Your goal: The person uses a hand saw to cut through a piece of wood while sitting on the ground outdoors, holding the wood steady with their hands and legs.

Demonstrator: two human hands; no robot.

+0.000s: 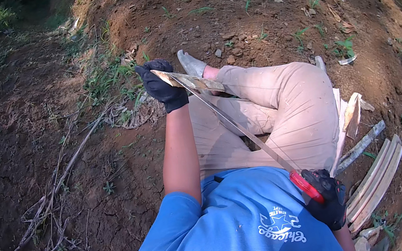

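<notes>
Head view looks down on bare brown soil (223,8) where a person sits with bent legs in tan trousers (289,104) and a blue shirt (240,226). Split wooden slats (375,183) lie stacked on the ground just beside the person's right hip. A long thin blade with a red handle (245,134) runs diagonally across the lap. The gloved right hand (327,199) closes its grip around the red handle. The gloved left hand (162,86), arm stretched forward, grips a short flat piece of wood (193,81), which the blade's far end meets.
</notes>
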